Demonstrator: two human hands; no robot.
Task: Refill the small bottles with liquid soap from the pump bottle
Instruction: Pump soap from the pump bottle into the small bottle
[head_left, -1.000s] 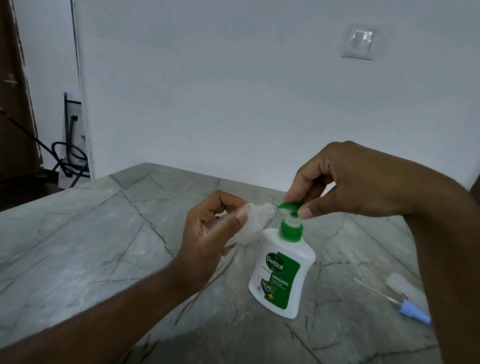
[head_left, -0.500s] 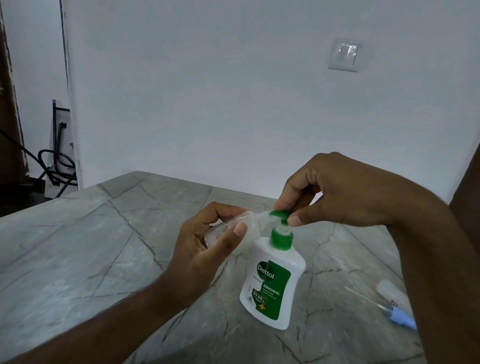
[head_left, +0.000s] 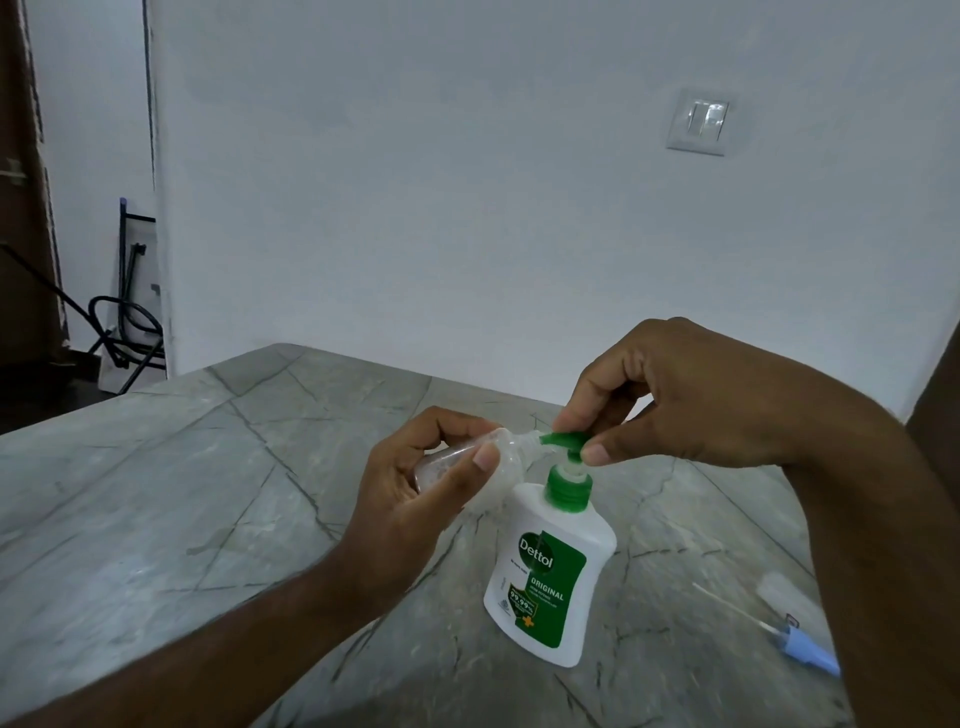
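Since the earlier frame the pump head has risen, showing more stem above the green collar; both hands keep their places.

The left hand (head_left: 415, 499) is curled closed around the small clear bottle (head_left: 496, 460), tilted with its mouth touching the green spout (head_left: 719, 440). The right hand (head_left: 675, 395) pinches the spout between thumb and fingertips. The white pump bottle (head_left: 550, 566) stands upright on the grey table (head_left: 156, 493); a blue sprayer cap (head_left: 808, 652) lies near the right edge.
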